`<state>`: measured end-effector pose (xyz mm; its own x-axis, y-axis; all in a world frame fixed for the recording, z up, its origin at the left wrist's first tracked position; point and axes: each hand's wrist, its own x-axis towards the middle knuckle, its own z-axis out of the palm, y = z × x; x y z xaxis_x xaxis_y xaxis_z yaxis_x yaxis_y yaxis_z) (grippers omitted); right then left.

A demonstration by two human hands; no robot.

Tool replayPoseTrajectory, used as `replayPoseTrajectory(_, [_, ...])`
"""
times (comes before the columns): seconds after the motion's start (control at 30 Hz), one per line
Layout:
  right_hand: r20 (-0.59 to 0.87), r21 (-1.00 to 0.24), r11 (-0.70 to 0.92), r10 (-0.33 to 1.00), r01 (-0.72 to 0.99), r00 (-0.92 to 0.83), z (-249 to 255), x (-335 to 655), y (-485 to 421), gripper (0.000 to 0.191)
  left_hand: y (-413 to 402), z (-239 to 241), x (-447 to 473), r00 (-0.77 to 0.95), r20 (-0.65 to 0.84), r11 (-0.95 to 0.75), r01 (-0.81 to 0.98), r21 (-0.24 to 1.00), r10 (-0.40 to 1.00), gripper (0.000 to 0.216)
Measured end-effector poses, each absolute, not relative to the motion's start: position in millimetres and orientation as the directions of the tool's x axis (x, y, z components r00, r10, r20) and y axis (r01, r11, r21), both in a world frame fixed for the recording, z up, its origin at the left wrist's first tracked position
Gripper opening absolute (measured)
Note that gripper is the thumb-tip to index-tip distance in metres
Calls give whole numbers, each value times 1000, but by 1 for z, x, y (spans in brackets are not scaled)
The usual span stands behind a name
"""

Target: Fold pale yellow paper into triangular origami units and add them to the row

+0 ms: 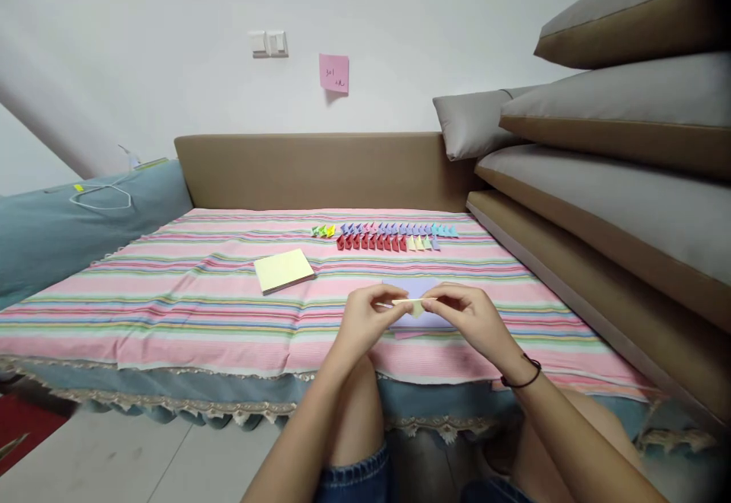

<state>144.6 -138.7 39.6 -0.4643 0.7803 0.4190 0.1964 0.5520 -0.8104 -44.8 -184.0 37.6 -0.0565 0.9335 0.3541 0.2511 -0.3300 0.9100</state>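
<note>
My left hand (365,319) and right hand (474,319) each pinch one end of a pale yellow paper strip (415,304), held just above a lilac sheet (416,290) near the front edge of the bed (171,313). Beyond lie a yellow pad (284,269) and rows of folded pieces (385,236) toward the back edge. Risk noted: uneven finger pressure could skew the crease, and the soft striped cover gives poor backing.

I see soft, even indoor light with no glare; the wall (400,1) is bright. Faint shadows lie under my hands (422,316). The wide lens bends the cushions (617,107) at right, and the top right corner darkens and blurs.
</note>
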Motion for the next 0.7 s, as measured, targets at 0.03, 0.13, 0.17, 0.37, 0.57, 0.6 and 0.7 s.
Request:
replayPoseTrajectory(0.03, [418, -805, 557, 775, 202, -474, 38, 141, -135, 16, -180, 36, -40, -53, 353, -324, 292, 900, 934, 17])
replayPoseTrajectory(0.13, [399, -799, 563, 761, 213, -512, 34, 134, -123, 15, -169, 32, -34, -59, 404, -343, 426, 837, 913, 14])
replayPoseTrajectory(0.17, [391, -801, 560, 758, 214, -522, 32, 132, -119, 15, -164, 32, -34, -51, 426, -357, 458, 814, 903, 13])
replayPoseTrajectory(0.37, [302, -852, 473, 796, 226, -525, 29, 140, -83, 16, -134, 31, -40, -26, 423, -361, 476, 802, 906, 12])
replayPoseTrajectory(0.57, [237, -929, 332, 870, 160, -433, 21, 156, -58, 24, -110, 28, -40, -107, 260, -188, 441, 878, 960, 11])
replayPoseTrajectory(0.6, [216, -943, 306, 865, 134, -453, 17, 157, -58, 25, -106, 28, -38, -98, 243, -176, 444, 879, 965, 10])
replayPoseTrajectory(0.7, [183, -970, 236, 873, 64, -451, 3, 156, -59, 25, -94, 27, -27, -50, 220, -184, 392, 901, 974, 10])
